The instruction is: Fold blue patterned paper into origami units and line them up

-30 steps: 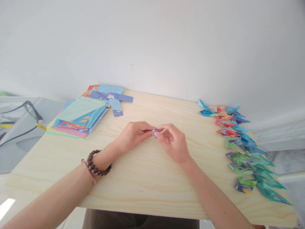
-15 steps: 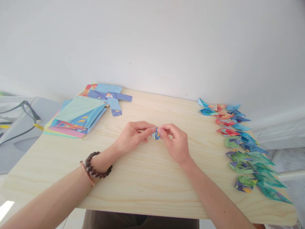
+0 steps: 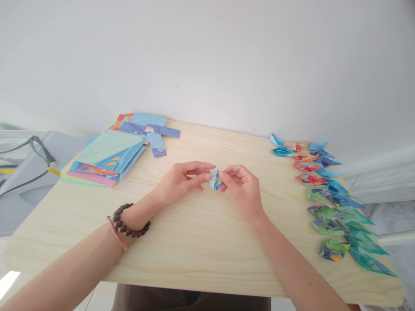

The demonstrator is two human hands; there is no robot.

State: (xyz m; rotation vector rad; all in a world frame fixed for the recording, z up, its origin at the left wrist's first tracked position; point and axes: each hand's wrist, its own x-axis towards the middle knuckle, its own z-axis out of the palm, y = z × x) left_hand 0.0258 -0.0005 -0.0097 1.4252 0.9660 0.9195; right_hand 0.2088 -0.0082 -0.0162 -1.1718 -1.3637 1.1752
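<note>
my right fingers (image 3: 223, 177) are pinching a little folded blue paper (image 3: 215, 180) over the middle of the counter (image 3: 194, 242), left ones (image 3: 210, 172) at its edge, paper stack (image 3: 106, 151) off left, folded pieces (image 3: 327, 188) lined up right, nothing blocking.

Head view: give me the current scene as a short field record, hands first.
left hand: thumb at the piece's left edge; grip unclear
right hand: pinches the piece's right side
piece: small folded paper, pale and blue with orange
left wrist: dark brown beaded bracelet, copper-coloured bangle
table left: loose pile of flat, multicoloured paper sheets
table right: uneven rows of folded paper shapes, blue, red, green, teal
surface: pale wood-grain tabletop
</note>
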